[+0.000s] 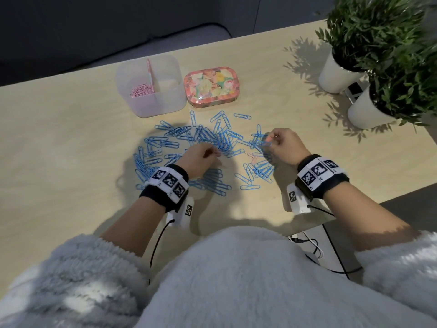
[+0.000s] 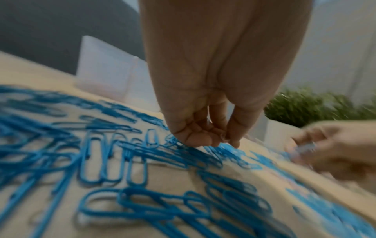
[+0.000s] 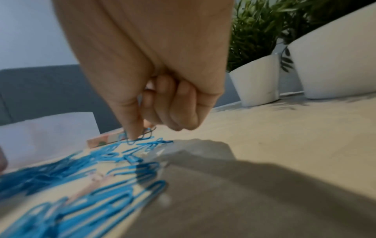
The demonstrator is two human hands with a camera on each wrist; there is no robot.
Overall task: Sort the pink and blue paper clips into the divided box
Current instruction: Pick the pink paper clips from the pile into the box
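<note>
The divided box (image 1: 151,88) stands toward the far edge of the table (image 1: 59,143), beyond the spread of blue paper clips (image 1: 212,138) and nearer the left hand (image 1: 201,157) than the right hand (image 1: 283,145); its left compartment holds pink paper clips (image 1: 142,89), while the right compartment appears empty. The right hand pinches a few blue clips at the spread's right side. The left hand's fingers are curled down onto the clips mid-spread; whether they grip one cannot be determined, and one or two pale pink clips (image 1: 252,158) lie between the hands.

Lots of blue clips (image 1: 203,147) lie spread on the table (image 1: 59,143). Pink clips (image 1: 141,89) sit in the left side of the clear box (image 1: 151,85). Both hands are down in the pile; the right hand (image 1: 286,145) pinches maybe a blue one.
</note>
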